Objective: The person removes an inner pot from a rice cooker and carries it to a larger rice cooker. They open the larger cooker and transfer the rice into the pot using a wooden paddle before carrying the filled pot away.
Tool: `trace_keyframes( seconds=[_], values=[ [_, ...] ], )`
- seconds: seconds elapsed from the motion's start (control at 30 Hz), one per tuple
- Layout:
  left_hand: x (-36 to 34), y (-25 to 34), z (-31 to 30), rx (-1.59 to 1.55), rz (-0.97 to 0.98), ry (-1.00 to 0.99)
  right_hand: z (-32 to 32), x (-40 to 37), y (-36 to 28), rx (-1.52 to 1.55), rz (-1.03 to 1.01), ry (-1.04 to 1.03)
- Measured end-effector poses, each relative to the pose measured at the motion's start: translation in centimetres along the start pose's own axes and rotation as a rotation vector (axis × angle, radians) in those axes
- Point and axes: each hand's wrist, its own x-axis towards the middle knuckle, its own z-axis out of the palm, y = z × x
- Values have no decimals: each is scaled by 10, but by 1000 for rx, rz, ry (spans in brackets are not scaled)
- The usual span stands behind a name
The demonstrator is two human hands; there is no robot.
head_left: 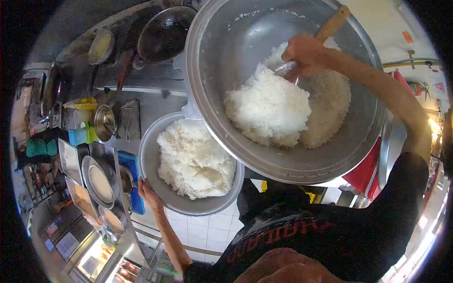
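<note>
Working rice point(269, 106) in the pot point(210, 61) with a paddle point(334, 22) clenched in the right hand point(304, 53), probably mid-scoop; grasping the rice-filled bowl point(150, 153) beside it with the left hand point(149, 194), calling for a steady hold.

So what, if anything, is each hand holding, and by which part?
Right hand: the wooden-handled tool, by its handle's lower end. Left hand: the smaller basin, by its rim.

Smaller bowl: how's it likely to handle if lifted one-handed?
Bowl looks like metal, so probably stiff. The big heap of rice likely makes it heavy. Lifted only at the rim by the left hand, it could tip.
</note>
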Motion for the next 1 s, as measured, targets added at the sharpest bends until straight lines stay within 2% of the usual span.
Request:
trace_keyframes(
  seconds=[0.1, 0.2, 0.27, 0.3, 0.33, 0.43, 0.47, 0.53, 0.63, 0.67, 0.73, 0.83, 0.87, 0.93, 0.97, 1.0],
  values=[
    [0, 4, 3, 226, 127, 52, 13, -23, -4, 119, 7, 95],
    [-6, 32, 11, 34, 94, -133, 28, -45, 0, 198, -62, 300],
    [-7, 28, 10, 165, 171, -71, 27, -48, 1, 199, -66, 315],
    [-6, 27, 10, 233, 211, -42, 10, -43, -3, 183, -31, 245],
    [-5, 28, 5, 132, 135, -152, -2, -42, -7, 169, 2, 174],
    [10, -13, -8, 80, 171, -68, -5, -43, 11, 219, -21, 221],
    [11, -12, -5, 120, 158, -19, -6, -44, 19, 209, -27, 240],
    [6, -8, -8, 142, 162, -65, -9, -51, 33, 183, -36, 268],
    [16, -32, -16, 103, 124, -70, -26, -70, 47, 109, 158, -7],
    [20, -43, -17, 76, 104, -59, -24, -81, 53, 113, 148, 130],
    [7, -25, -7, 120, 150, 10, -14, -105, 59, 129, 116, 396],
    [5, -13, 0, 151, 116, 24, -60, -127, 40, 160, 268, 355],
    [6, -11, 1, 156, 87, 14, -70, -136, 33, 162, 307, 423],
    [6, 3, -3, 142, 150, -178, -93, -148, 20, 154, 302, 583],
    [25, -70, -5, -39, 111, -44, -94, -148, 30, 176, 262, 571],
    [13, -43, 1, 120, 161, -18, -96, -148, 40, 199, 221, 557]
  ],
)
